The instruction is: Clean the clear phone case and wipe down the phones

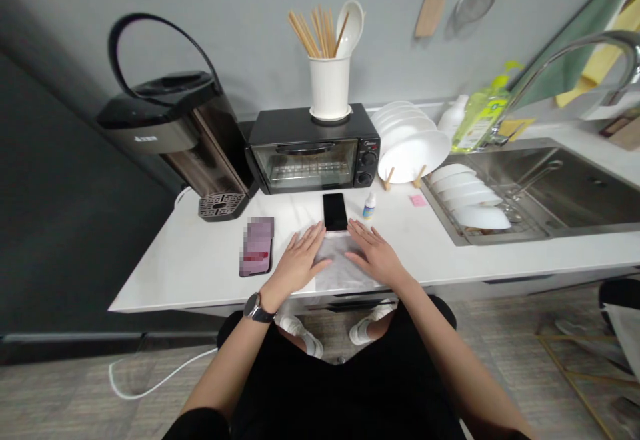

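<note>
A thin pale grey cloth [340,268] lies on the white counter near its front edge. My left hand [299,258] rests flat along the cloth's left side, fingers stretched out. On the opposite side my right hand [374,253] lies flat too, its fingers extended. Just beyond the fingertips is a black-screened phone [335,212], lying face up. A small white bottle with a coloured label [369,206] stands to the right of that phone. Left of my left hand lies a second phone [258,247], its lit screen partly pixelated.
Behind the phones stands a black toaster oven [310,157], with a white holder [330,87] of chopsticks on top. A dark water dispenser [200,140] is at left. White plates [413,147], a pink note [419,200] and a steel sink [575,190] are at right.
</note>
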Available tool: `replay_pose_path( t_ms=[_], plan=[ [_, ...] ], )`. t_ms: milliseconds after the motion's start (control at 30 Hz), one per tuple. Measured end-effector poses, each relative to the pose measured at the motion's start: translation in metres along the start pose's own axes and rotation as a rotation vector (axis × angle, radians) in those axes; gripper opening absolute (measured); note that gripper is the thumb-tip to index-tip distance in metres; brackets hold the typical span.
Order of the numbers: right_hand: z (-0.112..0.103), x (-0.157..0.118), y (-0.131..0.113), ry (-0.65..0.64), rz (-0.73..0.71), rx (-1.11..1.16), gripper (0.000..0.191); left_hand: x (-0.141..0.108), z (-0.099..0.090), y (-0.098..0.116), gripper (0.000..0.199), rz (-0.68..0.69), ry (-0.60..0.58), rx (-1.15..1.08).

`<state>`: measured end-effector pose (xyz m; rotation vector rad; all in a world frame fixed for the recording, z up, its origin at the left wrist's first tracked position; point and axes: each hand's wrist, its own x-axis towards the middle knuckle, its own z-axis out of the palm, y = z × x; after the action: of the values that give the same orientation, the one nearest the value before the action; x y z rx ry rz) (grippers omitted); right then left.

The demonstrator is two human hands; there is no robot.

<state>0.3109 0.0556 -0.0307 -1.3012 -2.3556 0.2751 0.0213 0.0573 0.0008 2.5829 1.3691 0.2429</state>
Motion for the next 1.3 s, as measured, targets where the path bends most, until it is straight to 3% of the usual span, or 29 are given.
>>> replay_pose_path(
  t_ms=[167,333,400,533,633,767,833,967,1100,1200,1300],
  plan=[
    [-0.004,-0.037,0.003,-0.107,-0.069,-0.030,0.077,-0.030,0.000,-0.002,0.071,0.095,-0.079,-0.011],
    [-0.008,-0.033,0.002,-0.111,-0.009,0.066,0.075,-0.026,-0.003,-0.006,0.072,0.056,-0.064,-0.028],
    [-0.009,-0.028,0.006,0.005,0.062,0.186,0.069,-0.025,-0.003,-0.008,0.072,0.042,-0.035,-0.025],
    [-0.010,0.000,0.031,0.420,0.332,0.387,0.054,-0.028,0.001,-0.009,0.068,0.010,0.003,-0.006],
    [-0.007,0.037,0.052,0.578,0.375,0.435,0.079,-0.030,0.003,-0.008,0.068,-0.012,0.062,-0.039],
    [-0.007,0.066,0.053,0.385,0.319,0.464,0.065,-0.034,-0.003,0.001,0.059,-0.030,0.152,-0.120],
    [-0.011,0.058,0.037,0.318,0.242,0.439,0.056,-0.034,-0.010,0.010,0.055,-0.035,0.212,-0.187],
    [-0.022,0.024,-0.010,0.108,-0.065,0.239,0.043,-0.022,-0.025,0.036,0.066,-0.018,0.284,-0.316],
    [-0.035,0.009,-0.034,0.004,-0.149,0.014,0.040,-0.002,-0.039,0.056,0.040,-0.073,0.141,-0.203],
    [-0.044,0.009,-0.030,-0.041,-0.194,-0.128,0.045,0.004,-0.047,0.063,0.037,-0.086,0.048,-0.089],
    [-0.048,0.006,-0.029,-0.078,-0.277,-0.100,0.050,-0.003,-0.048,0.069,0.039,-0.028,-0.035,-0.074]
  ],
)
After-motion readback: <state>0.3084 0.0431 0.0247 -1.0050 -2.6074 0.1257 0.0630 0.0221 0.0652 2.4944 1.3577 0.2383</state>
